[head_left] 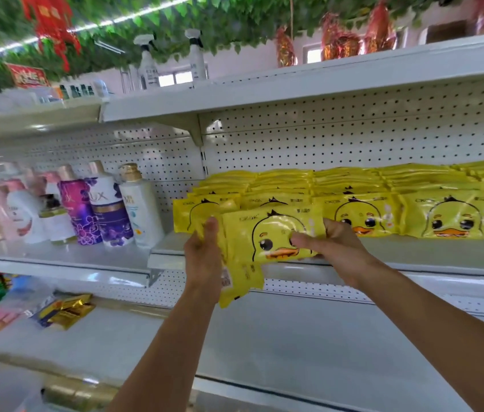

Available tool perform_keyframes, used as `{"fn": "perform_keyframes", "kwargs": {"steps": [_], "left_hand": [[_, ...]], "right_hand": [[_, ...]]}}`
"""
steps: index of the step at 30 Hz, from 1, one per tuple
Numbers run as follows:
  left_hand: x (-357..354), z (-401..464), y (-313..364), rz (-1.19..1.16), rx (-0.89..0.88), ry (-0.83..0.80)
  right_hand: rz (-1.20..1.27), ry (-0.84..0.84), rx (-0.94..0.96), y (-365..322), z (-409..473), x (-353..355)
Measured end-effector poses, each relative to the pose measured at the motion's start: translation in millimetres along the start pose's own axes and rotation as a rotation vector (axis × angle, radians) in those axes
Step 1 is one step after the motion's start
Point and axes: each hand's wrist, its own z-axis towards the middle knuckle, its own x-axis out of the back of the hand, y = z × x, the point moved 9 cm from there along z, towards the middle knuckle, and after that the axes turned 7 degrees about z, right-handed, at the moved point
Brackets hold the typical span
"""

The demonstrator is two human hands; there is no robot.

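Gripping yellow duck pack [267, 233] at front edge of shelf [413, 257]: your right hand [335, 242] pinches its right end, thumb across duck face, fingers behind. Your left hand [205, 248] clasps second pack [240, 281], which hangs below shelf edge, under first.

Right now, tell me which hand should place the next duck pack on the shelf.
Right, probably. The right hand pinches the front-facing duck pack at the shelf edge, beside the displayed row; the left hand grips spare packs hanging lower.
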Motion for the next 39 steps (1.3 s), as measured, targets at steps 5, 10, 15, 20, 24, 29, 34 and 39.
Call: {"fn": "perform_keyframes", "kwargs": {"steps": [5,10,15,20,24,29,34,39], "left_hand": [[35,54,9,-0.056,-0.052,0.081],[45,92,0,-0.051,0.026,0.045],[29,102,-18,-0.099,0.198,-0.103],[15,105,-17,-0.165,0.240,-0.189],[9,105,-20,-0.237,0.312,-0.238],[-1,96,-13,-0.425,0.355,-0.287],[-8,97,-2,-0.412,0.280,-0.405],[27,119,-2,-0.139,0.113,-0.255]], "right_hand": [[-0.079,0.285,0.029,2,32,4],[-0.362,0.408,0.021,7,55,1],[-0.812,0.527,0.077,-2,56,3],[-0.963,0.626,0.117,-6,52,5],[-1.036,0.761,0.385,-23,40,-4],[-1.128,0.009,0.990,-41,9,-123],[-0.916,-0.041,0.971,-37,12,-157],[0.055,0.157,0.336,-26,43,-123]]}}
